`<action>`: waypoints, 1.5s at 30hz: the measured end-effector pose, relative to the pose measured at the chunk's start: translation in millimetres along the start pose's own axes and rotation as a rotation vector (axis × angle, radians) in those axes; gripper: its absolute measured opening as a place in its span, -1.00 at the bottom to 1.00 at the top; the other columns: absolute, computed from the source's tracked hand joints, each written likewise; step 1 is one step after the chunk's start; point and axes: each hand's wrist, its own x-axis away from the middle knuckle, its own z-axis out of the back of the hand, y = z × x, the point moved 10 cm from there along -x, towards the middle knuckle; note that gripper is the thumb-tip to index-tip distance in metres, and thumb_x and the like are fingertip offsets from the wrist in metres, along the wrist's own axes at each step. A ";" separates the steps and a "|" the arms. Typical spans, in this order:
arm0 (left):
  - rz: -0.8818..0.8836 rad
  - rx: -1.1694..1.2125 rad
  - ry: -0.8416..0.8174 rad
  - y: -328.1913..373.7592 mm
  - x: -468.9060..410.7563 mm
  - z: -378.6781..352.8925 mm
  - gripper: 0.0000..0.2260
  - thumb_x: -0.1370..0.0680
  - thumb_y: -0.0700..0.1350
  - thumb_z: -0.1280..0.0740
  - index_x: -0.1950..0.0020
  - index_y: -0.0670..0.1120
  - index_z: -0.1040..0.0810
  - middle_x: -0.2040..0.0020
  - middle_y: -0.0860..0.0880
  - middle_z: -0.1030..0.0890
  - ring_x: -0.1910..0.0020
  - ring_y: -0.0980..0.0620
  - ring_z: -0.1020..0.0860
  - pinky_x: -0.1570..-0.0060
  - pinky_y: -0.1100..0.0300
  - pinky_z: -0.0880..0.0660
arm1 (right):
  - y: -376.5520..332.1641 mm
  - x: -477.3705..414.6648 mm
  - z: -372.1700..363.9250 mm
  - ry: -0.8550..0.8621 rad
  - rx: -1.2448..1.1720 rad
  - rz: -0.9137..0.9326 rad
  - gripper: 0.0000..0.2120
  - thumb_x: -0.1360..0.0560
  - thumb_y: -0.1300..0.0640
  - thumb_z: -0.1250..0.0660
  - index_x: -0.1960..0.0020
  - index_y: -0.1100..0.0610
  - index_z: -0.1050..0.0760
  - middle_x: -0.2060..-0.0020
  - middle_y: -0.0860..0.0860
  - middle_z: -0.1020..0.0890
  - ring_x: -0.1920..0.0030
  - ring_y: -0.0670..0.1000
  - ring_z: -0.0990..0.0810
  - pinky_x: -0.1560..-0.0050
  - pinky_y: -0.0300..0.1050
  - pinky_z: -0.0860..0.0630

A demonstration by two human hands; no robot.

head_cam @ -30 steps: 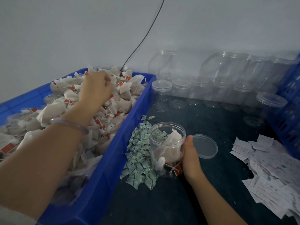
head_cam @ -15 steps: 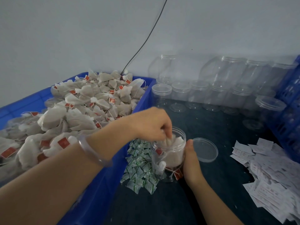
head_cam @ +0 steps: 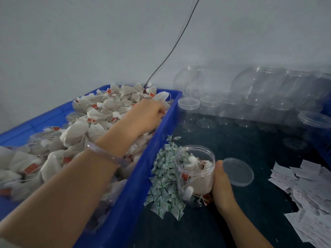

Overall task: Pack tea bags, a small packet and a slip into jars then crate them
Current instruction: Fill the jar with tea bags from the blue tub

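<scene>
the left hand [head_cam: 148,115] is curled down among the white tea bags with red tags [head_cam: 86,126] in the blue plastic crate [head_cam: 143,176], its fingertips hidden, so what it pinches i cannot tell. the right hand [head_cam: 221,187] wraps the upright clear plastic jar [head_cam: 195,174], mouth open upward and part filled with tea bags, standing on the dark table [head_cam: 250,140] between the heap of small green-printed packets [head_cam: 164,183] and the round clear lid [head_cam: 238,171] lying flat beside it

We see a plain pale grey wall [head_cam: 89,42] in soft, even light, a thin dark cable [head_cam: 176,44] slanting down across it, a dark teal table [head_cam: 232,140] below.
</scene>
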 end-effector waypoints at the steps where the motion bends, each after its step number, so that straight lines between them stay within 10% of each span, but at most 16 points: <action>1: 0.120 -0.097 -0.047 -32.4 -0.5 -8.1 -0.75 -0.59 -0.22 -0.23 -0.23 -0.11 -0.56 -0.12 -0.10 -0.62 -0.03 -0.06 -0.58 -0.11 0.02 -0.52 | -0.8 0.5 0.3 0.002 0.004 0.003 -0.35 -0.48 -0.44 0.08 0.03 -0.12 -0.69 0.05 0.02 -0.73 -0.01 -0.02 -0.70 -0.05 -0.04 -0.53; 7: 0.416 -0.231 -0.288 -133.0 21.9 -50.7 -0.65 -0.56 -0.09 -0.31 -0.35 -0.02 -0.48 -0.19 -0.08 -0.56 -0.12 -0.07 -0.54 -0.18 0.02 -0.49 | -0.5 0.9 1.0 0.011 0.000 -0.025 -0.38 -0.61 -0.26 0.10 0.08 -0.07 -0.71 0.11 0.04 -0.74 0.05 -0.02 -0.71 0.13 -0.23 -0.56; 21: 0.402 0.271 0.024 -137.9 8.1 -23.5 -0.79 -0.59 -0.01 -0.30 0.18 -0.08 -0.42 0.25 -0.03 -0.52 0.32 0.04 -0.47 0.37 0.22 -0.31 | -1.1 1.6 -0.5 0.016 0.010 -0.026 -0.39 -0.41 -0.39 0.07 0.05 -0.16 -0.69 0.07 0.01 -0.74 0.00 -0.04 -0.70 -0.11 -0.03 -0.51; 28: 0.328 0.535 -0.004 -132.1 6.0 -30.6 -0.69 -0.60 -0.19 -0.30 -0.33 0.04 -0.51 -0.45 -0.03 -0.39 -0.32 -0.05 -0.43 -0.12 0.11 -0.46 | -0.3 2.4 -1.0 0.005 0.000 -0.028 -0.37 -0.41 -0.40 0.06 0.03 -0.11 -0.70 0.04 0.03 -0.73 -0.03 -0.01 -0.69 -0.13 0.01 -0.51; 35: 0.502 0.835 -0.036 -135.2 14.0 -48.1 -0.73 -0.56 -0.38 -0.18 0.08 -0.05 -0.56 0.03 -0.08 -0.57 0.10 -0.03 -0.55 0.16 0.09 -0.56 | -1.4 2.6 -1.6 -0.003 0.017 -0.015 -0.40 -0.42 -0.39 0.08 0.02 -0.18 -0.68 0.05 0.00 -0.73 -0.01 -0.05 -0.69 -0.06 -0.07 -0.51; 42: 0.591 0.995 -0.089 -132.4 18.6 -59.2 -0.63 -0.47 -0.44 -0.08 -0.10 -0.17 -0.55 -0.15 -0.20 -0.55 -0.12 -0.17 -0.53 -0.24 -0.13 -0.46 | -1.4 1.4 -2.9 -0.008 -0.001 -0.017 -0.39 -0.40 -0.39 0.05 0.00 -0.14 -0.69 0.05 0.02 -0.73 -0.02 -0.03 -0.69 -0.07 -0.06 -0.51; 45: 0.632 1.049 -0.151 -131.0 20.7 -68.0 -0.81 -0.54 -0.27 -0.18 -0.08 -0.18 -0.53 -0.05 -0.20 -0.59 0.03 -0.12 -0.56 -0.01 -0.02 -0.52 | -2.9 1.0 -3.2 -0.009 -0.004 -0.007 -0.39 -0.40 -0.39 0.06 0.03 -0.17 -0.69 0.07 0.01 -0.74 0.00 -0.05 -0.70 -0.03 -0.13 -0.50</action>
